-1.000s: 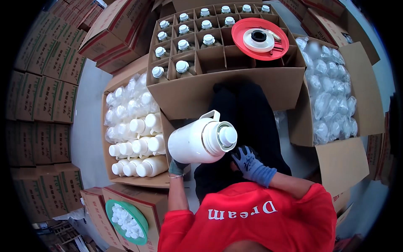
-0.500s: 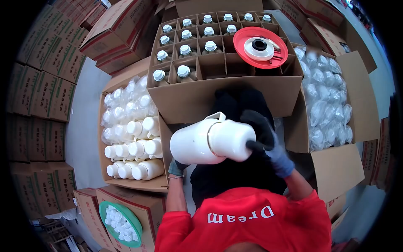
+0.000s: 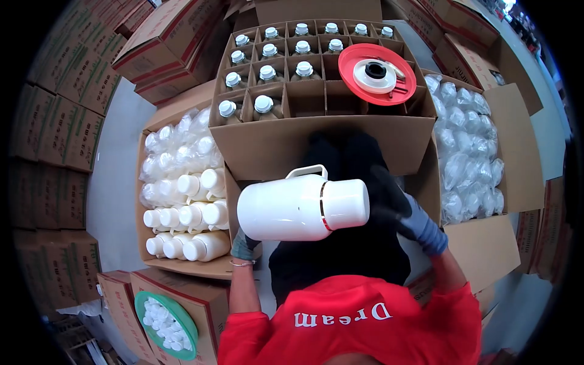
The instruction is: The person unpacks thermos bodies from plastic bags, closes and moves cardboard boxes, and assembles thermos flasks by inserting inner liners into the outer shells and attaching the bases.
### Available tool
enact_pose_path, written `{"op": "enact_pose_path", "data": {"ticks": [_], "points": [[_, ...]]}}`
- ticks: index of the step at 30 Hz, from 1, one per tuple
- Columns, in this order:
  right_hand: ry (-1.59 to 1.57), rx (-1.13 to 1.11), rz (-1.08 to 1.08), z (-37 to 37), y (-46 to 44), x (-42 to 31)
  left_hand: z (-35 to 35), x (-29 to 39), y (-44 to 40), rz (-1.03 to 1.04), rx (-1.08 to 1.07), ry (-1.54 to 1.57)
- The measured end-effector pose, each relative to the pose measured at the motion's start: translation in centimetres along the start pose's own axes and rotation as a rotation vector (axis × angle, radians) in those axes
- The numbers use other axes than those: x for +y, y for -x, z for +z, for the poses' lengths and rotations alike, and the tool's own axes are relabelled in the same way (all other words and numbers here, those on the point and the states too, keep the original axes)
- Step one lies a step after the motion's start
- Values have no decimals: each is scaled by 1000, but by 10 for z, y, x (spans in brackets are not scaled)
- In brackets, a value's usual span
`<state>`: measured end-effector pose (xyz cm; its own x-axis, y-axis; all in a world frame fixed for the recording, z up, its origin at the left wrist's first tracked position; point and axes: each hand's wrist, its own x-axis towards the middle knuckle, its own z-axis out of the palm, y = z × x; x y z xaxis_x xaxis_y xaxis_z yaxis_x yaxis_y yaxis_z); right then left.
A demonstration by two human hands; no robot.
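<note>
- In the head view, the flask lay on its side above the lap, base to the left, cup to the right, handle on its far side.
- The left hand, gloved, gripped the flask from below near its base; its fingers were mostly hidden.
- The right hand, also gloved, was just right of the cup; it was blurred, so I cannot tell whether its fingers were spread or pressed together, or touched the cup.
- On the far side stood a divided carton with white-topped bottles.
- A red plate sat over its right part, bearing a white ring.
- To the left, an open carton held white flasks, the far ones in clear plastic.
- To the right, another carton held plastic-wrapped items.
- Near left, a green basin held small white pieces.
</note>
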<state>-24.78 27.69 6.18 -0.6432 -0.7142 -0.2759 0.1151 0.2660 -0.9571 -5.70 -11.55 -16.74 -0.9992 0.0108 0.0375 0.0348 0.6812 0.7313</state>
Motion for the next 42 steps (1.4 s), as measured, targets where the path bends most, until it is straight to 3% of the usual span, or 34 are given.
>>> {"op": "enact_pose_path", "data": {"ticks": [1, 4, 6, 7, 8, 9, 11, 12, 13, 14, 18, 19, 20, 21, 22, 23, 24, 25, 26, 27, 29, 31, 32, 36, 38, 39, 41, 42], "points": [[250, 169, -345, 14, 10, 2, -6, -2, -2, -39, -22, 71], [36, 138, -306, 32, 9, 38, -47, 13, -34, -209, -36, 487], [240, 11, -133, 21, 19, 55, -93, 77, -84, -206, -82, 614], [312, -173, 21, 8, 13, 61, -130, 145, -110, -77, -119, 174], [373, -356, 177, -4, 7, 63, -131, 204, -150, 13, -300, 164], [702, -91, 64, -15, 6, 58, -119, 228, -172, 61, -451, -13], [820, 185, -105, -51, -29, 11, -66, 247, -188, 203, -542, -394], [744, 366, -334, -70, -53, 4, -38, 258, -195, 189, -652, -460], [766, 471, -356, -96, -81, -1, -12, 250, -195, 237, -689, -464], [952, 670, -560, -117, -111, 2, -4, 247, -199, 248, -718, -397], [1210, 758, -576, -180, -231, 6, -25, 254, -205, 167, -707, -326], [1270, 571, -563, -197, -255, 23, -32, 258, -207, 113, -720, -306], [1326, 387, -555, -214, -273, 29, -37, 255, -209, 117, -603, -167], [1463, 163, -289, -220, -286, 22, -41, 249, -210, 122, -484, -31], [1404, 173, -100, -204, -272, -6, -43, 243, -210, 125, -367, 106], [1345, 256, -275, -193, -258, -17, -37, 229, -217, 204, -83, 176], [1277, 334, -446, -181, -244, -26, -37, 227, -227, 89, 80, 344], [1182, 383, -738, -163, -230, -35, -28, 218, -243, -95, 220, 710], [1065, 424, -1022, -141, -215, -44, -33, 229, -255, -49, 193, 949], [1011, 407, -1024, -113, -193, -59, -42, 247, -264, -3, 163, 1188], [855, 455, -957, -64, -165, -59, -39, 260, -268, 14, 150, 1347], [758, 560, -856, -50, -156, -54, -29, 264, -267, -49, 177, 1190], [517, 556, -683, -46, -157, -51, -25, 259, -266, 57, 236, 965], [312, 552, -788, -29, -156, -38, -26, 262, -256, 357, 534, 245], [288, 522, -767, -23, -152, -45, -24, 259, -250, 374, 575, 335], [316, 501, -742, -22, -150, -51, -15, 247, -248, 310, 560, 545], [509, 411, -740, -24, -141, -71, -28, 261, -244, 134, 325, 1298], [510, 454, -691, -20, -140, -77, -39, 265, -242, 66, 265, 1301]]}}
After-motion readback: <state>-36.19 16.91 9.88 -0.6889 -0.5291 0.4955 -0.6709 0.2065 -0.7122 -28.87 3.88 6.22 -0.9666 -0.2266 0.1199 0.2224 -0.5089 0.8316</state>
